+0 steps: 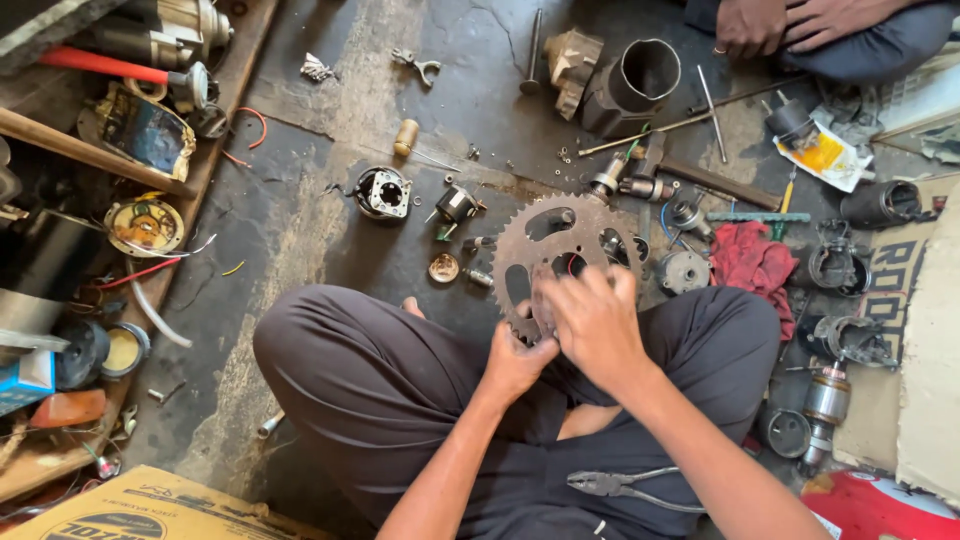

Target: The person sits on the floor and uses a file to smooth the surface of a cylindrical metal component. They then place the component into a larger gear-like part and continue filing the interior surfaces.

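I sit cross-legged on the floor and hold a large grey toothed sprocket point(560, 245) upright over my lap. My left hand point(515, 362) grips its lower edge from below. My right hand point(597, 320) lies across the sprocket's lower right part, fingers spread over its cut-outs. A pair of pliers point(622, 487) rests on my dark trouser leg, near my right forearm.
Small motor parts lie scattered on the dark concrete floor: a round housing point(382, 192), a metal cylinder point(643, 75), a red rag point(752, 262), rods and screws. Another person's hands point(790, 25) rest at the top right. A cluttered wooden shelf point(150, 150) runs along the left.
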`<state>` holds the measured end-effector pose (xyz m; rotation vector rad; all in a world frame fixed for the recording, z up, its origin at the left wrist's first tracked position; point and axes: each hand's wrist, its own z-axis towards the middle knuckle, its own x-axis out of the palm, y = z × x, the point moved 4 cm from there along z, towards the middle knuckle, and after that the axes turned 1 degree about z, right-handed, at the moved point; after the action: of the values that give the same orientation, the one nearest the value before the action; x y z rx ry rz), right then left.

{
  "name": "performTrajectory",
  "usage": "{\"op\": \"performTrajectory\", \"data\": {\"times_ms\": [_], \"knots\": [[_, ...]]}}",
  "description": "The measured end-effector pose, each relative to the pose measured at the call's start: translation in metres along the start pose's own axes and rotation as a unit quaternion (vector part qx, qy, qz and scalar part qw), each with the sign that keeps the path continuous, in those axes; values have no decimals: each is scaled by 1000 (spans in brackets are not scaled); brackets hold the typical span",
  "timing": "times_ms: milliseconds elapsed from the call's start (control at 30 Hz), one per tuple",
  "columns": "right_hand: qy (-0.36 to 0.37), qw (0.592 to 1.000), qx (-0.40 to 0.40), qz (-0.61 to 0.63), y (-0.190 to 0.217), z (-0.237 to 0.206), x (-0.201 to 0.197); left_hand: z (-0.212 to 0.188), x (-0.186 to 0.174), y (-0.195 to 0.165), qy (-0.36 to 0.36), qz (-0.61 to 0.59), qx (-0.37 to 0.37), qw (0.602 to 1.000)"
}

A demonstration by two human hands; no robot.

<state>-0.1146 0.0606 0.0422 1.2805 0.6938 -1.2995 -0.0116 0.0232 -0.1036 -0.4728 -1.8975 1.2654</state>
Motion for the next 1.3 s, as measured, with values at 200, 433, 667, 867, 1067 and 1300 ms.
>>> {"op": "performTrajectory", "data": {"times_ms": [200,433,667,867,1067,1300], "knots": [[-19,999,-24,39,-8,2,-13,2,4,-9,1,2,-1,1000],[-20,999,-21,14,0,-13,-4,-2,6,-8,4,-22,-17,1000],[1,999,-11,36,-7,-3,-12,1,5,-9,-5,25,-2,1000],[-1,1000,-13,27,-3,-15,-6,-1,3,-1,1,-13,-20,1000],[-20,999,-19,30,-7,6,-7,2,6,-11,-4,15,0,1000],[4,1000,0,19,2,-21,-8,-1,6,-7,5,-20,-14,1000]]}}
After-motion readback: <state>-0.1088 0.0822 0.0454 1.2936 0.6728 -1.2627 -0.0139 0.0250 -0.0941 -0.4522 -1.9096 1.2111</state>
